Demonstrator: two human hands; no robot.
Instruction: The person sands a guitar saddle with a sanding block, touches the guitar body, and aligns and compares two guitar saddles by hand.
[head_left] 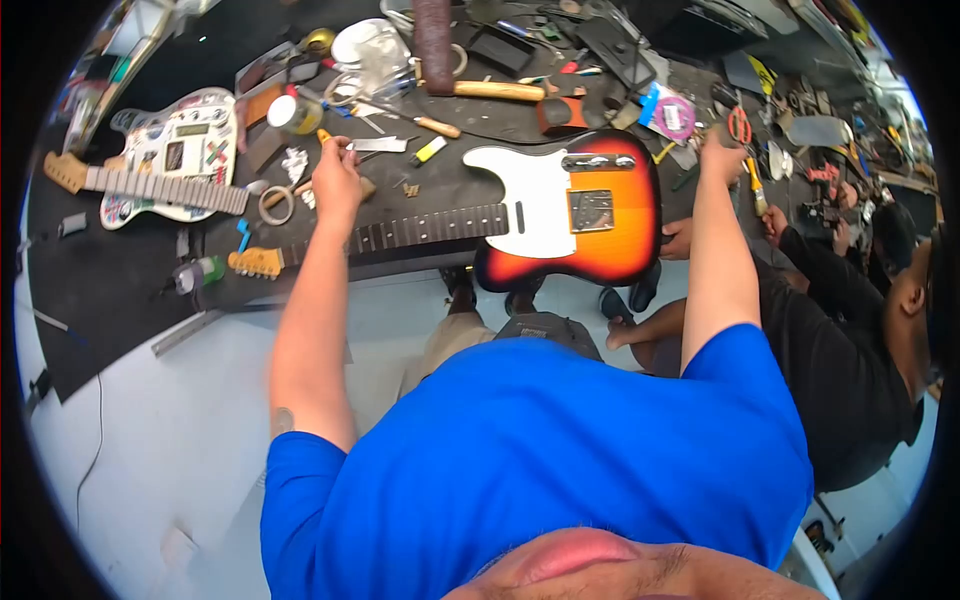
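- Now the left hand (pixel 337 178) hovers above the sunburst guitar's neck (pixel 400 234), fingers pinched on a small orange-tipped tool (pixel 324 136).
- Right hand (pixel 722 155) reaches past the guitar body (pixel 590 215) among bench clutter; its grip is hidden, cannot tell.
- Guitar lies flat across the dark workbench (pixel 120 280).
- Another person's hand (pixel 678 238) touches the body's edge.

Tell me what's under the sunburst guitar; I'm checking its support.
The guitar lies on a black mat; its lower edge overhangs the bench. Anything beneath the body is hidden.
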